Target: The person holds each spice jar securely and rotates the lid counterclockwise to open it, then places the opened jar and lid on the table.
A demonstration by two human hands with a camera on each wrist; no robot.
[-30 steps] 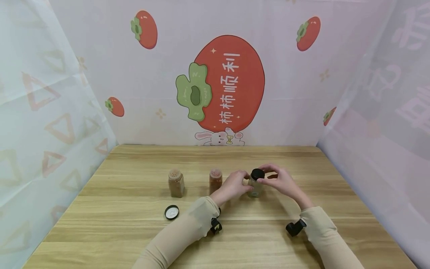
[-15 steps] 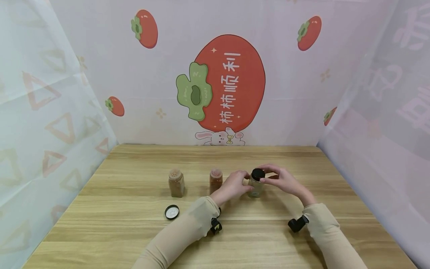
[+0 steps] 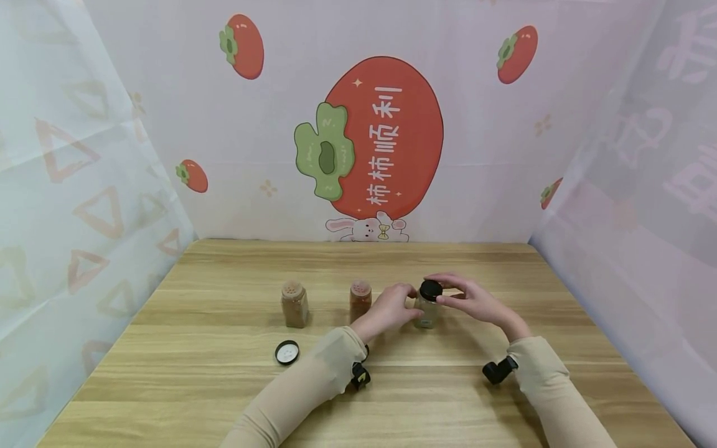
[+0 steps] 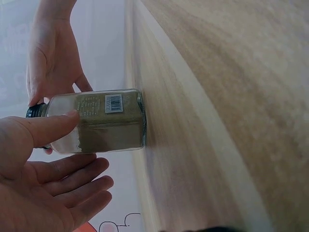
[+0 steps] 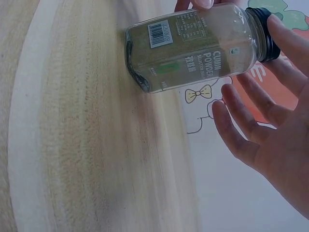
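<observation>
A square glass jar of cumin powder (image 5: 193, 53) with a barcode label stands upright on the wooden table. My left hand (image 3: 392, 308) holds its body from the left, thumb across the near side and fingers behind, as the left wrist view shows. At the top, my right hand (image 3: 470, 302) pinches the black lid (image 3: 431, 290) between thumb and fingers; the other fingers spread loosely beside the glass. The lid sits on the jar's neck.
Two shakers with perforated tops, one tan (image 3: 294, 305) and one reddish (image 3: 360, 300), stand to the left. The reddish one is partly behind my left wrist. A black cap (image 3: 287, 353) lies with its white inside up. Printed cloth walls (image 3: 257, 124) enclose the table.
My right hand and forearm have shifted slightly right, and its fingers have turned a little around the lid. The left hand and the jar have stayed in place.
</observation>
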